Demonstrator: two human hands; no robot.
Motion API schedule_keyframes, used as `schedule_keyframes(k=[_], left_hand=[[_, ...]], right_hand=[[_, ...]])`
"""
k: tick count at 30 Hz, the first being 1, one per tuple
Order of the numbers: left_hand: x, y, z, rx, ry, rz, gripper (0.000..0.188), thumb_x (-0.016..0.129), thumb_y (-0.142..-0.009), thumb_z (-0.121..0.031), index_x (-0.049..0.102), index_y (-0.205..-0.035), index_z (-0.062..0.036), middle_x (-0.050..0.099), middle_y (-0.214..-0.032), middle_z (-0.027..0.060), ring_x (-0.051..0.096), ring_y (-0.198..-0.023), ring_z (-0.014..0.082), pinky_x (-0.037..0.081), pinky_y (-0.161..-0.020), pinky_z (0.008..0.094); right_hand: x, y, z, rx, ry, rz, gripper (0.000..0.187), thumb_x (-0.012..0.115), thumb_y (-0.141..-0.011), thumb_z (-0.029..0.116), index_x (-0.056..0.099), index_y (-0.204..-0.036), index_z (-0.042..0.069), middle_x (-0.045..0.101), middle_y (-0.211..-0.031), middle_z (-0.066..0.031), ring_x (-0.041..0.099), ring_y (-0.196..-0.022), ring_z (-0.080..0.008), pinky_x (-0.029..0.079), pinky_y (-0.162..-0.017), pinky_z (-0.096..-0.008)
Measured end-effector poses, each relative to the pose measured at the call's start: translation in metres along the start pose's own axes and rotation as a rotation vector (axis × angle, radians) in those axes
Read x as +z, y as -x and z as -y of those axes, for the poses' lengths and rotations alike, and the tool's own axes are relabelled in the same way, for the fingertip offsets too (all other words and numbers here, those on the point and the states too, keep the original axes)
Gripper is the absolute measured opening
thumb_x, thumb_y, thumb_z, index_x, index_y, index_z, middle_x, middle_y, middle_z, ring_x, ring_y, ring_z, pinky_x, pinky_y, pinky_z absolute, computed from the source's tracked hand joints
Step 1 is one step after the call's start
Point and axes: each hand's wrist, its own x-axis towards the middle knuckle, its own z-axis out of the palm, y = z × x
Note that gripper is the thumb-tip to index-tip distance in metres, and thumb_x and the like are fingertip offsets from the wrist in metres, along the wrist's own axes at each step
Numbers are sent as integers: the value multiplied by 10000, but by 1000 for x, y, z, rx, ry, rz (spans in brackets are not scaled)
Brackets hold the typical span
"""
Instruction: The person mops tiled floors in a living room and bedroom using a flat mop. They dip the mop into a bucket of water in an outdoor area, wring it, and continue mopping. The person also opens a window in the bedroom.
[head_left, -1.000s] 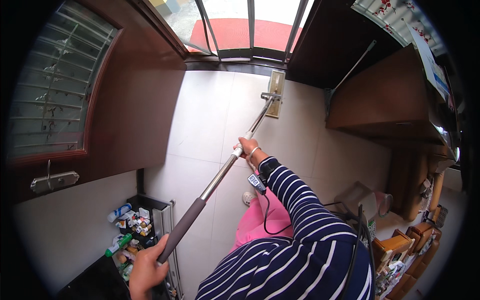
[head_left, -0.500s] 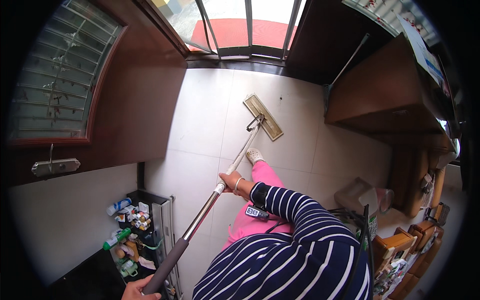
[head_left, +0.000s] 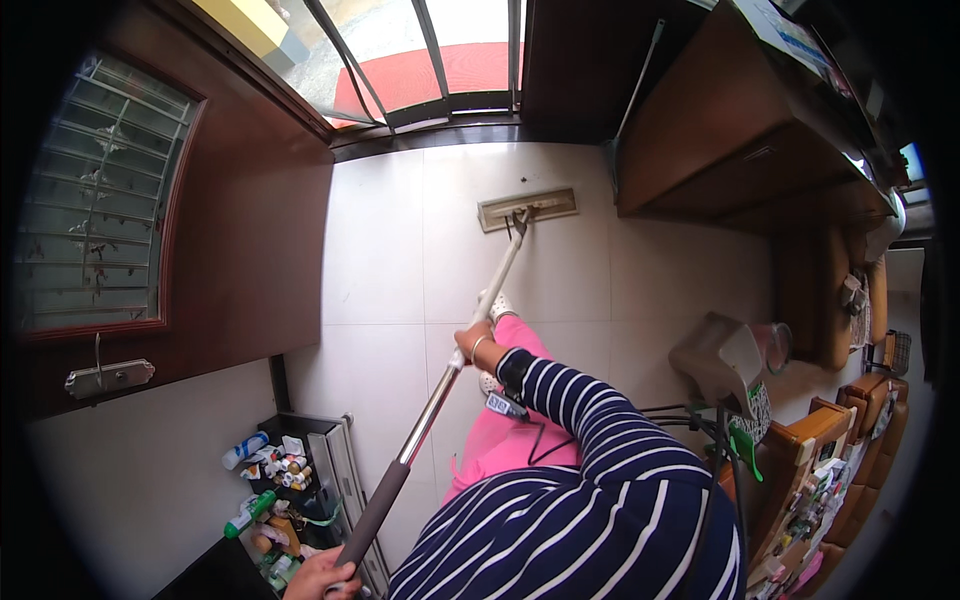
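Observation:
A flat mop [head_left: 430,410] runs slantwise in front of me, its pole silver with a white lower part and a grey foam grip. My right hand [head_left: 473,340] is wrapped round the pole's middle. At the upper end, by the lower edge of the view, my left hand [head_left: 322,574] is closed on the grey grip. The mop's rectangular head [head_left: 552,203] lies on the pale tiled floor [head_left: 380,250], turned nearly crosswise. Just beyond it is a small dark speck [head_left: 523,180] on the tiles.
An open brown door [head_left: 250,200] stands at left, above a black shelf rack [head_left: 300,425] holding bottles and small items. A barred doorway [head_left: 445,60] with a red mat [head_left: 420,80] is ahead. At right are a wooden cabinet [head_left: 710,150], a bin [head_left: 715,355] and a cluttered table [head_left: 790,510].
The mop head has swung from a slanted to a nearly crosswise position and moved slightly farther away. Both hands have shifted right with the pole. The whole view has turned slightly.

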Motion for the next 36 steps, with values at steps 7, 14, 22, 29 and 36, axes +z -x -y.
schedule_keyframes(k=[7, 14, 22, 29, 36], left_hand=[[62, 29, 38, 391, -1346, -495, 429, 589, -935, -147, 519, -1350, -62, 659, -937, 216, 657, -835, 317, 499, -746, 361], [100, 8, -44, 211, -842, -330, 491, 453, -1006, -150, 352, -1483, -91, 478, -596, 15, 428, -426, 77, 358, -397, 226], [167, -75, -85, 262, -361, -48, 518, 461, -1026, -284, 320, -1493, -110, 488, -612, 66, 371, -377, 90, 334, -357, 226], [188, -126, -84, 220, -110, 104, 513, 458, -1026, -301, 314, -1488, -130, 478, -638, 55, 347, -379, 66, 281, -335, 199], [137, -125, -30, 160, 315, 153, 356, 424, -1032, -312, 418, -1332, -123, 459, -686, 60, 328, -372, 48, 245, -320, 188]], right_hand=[[-49, 36, -29, 191, 135, 118, 915, 586, -853, 80, -94, -1451, -54, 629, -1016, -239, 691, -744, -369, 605, -537, -476], [-81, 1, 41, -85, 175, 114, 950, 625, -815, 175, -40, -1403, -166, 634, -898, -247, 679, -652, -330, 564, -461, -410], [-155, -93, 123, -216, 296, -22, 915, 608, -793, 223, 73, -1389, -219, 664, -875, -248, 679, -595, -296, 548, -474, -351], [-183, -134, 148, -187, 340, -123, 939, 584, -803, 270, 47, -1483, -93, 640, -1085, -292, 685, -894, -363, 556, -789, -396], [-131, -118, 125, -239, 711, -89, 972, 596, -819, 322, 15, -1481, -91, 643, -1107, -286, 663, -975, -384, 527, -865, -417]])
